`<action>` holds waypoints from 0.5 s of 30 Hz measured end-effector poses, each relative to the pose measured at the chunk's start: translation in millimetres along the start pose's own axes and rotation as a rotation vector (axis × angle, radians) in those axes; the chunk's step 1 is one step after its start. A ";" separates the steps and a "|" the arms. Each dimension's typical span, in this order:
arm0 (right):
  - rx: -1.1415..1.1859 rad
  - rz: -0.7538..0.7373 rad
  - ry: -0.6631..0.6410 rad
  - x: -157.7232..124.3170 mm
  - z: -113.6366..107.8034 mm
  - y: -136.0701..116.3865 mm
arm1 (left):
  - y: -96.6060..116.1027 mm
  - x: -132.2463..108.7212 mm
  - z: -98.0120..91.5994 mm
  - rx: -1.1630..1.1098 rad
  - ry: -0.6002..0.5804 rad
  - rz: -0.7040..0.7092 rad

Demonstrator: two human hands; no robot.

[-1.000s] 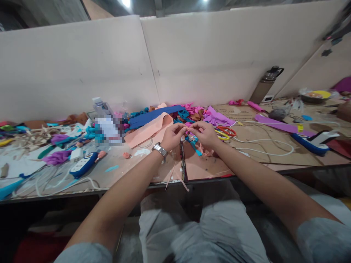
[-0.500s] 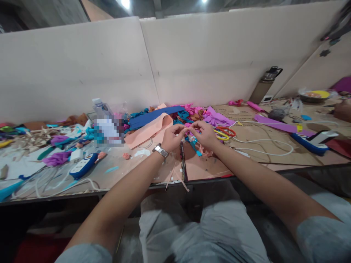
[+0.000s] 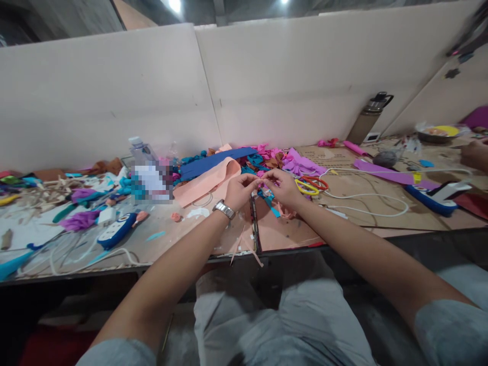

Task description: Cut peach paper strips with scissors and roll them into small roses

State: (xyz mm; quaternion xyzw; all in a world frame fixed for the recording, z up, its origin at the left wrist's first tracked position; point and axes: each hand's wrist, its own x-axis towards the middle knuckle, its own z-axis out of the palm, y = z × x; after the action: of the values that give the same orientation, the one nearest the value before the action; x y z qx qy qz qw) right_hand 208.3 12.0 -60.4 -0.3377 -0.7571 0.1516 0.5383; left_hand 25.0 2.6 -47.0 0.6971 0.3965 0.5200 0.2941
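Observation:
Over the table's middle, my left hand (image 3: 240, 191), with a metal watch (image 3: 224, 209) on its wrist, and my right hand (image 3: 284, 189) meet fingertip to fingertip. Both are closed in a pinch; what lies between the fingers is too small to make out. Behind my left hand is a folded peach strip (image 3: 204, 184), which looks like crepe paper, with a dark blue strip (image 3: 217, 161) beyond it. Below my right hand lies a crumpled peach piece (image 3: 285, 211). Thin peach strips (image 3: 249, 245) hang at the table's front edge.
Yellow and orange loops (image 3: 309, 188) lie right of my hands. Blue-and-white devices with cables sit left (image 3: 116, 231) and right (image 3: 430, 199). A clear bottle (image 3: 142, 150), a flask (image 3: 366, 119) and colourful scraps line the back wall. Another person's hand (image 3: 476, 154) shows at the right edge.
My hands stay almost in place, fingertips still together, with only a slight shift of the fingers. At the right edge the other person's hand has moved a little.

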 end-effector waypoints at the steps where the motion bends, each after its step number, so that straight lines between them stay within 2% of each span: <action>1: -0.004 0.005 0.006 -0.4 0.8 0.4 | -0.3 -0.4 0.5 0.008 0.000 0.006; 6: -0.008 0.033 0.028 -1.2 1.4 2.3 | -2.0 -2.6 1.6 0.034 -0.006 0.042; 15: 0.062 0.112 0.038 -2.3 -1.5 -7.0 | -1.3 -0.8 -1.1 -0.015 -0.032 -0.004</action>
State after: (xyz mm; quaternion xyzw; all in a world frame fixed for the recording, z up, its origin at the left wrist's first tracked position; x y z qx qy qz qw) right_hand 207.6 5.2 -57.3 -0.3657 -0.7216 0.1983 0.5535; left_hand 23.5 2.6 -48.1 0.7023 0.3895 0.5110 0.3066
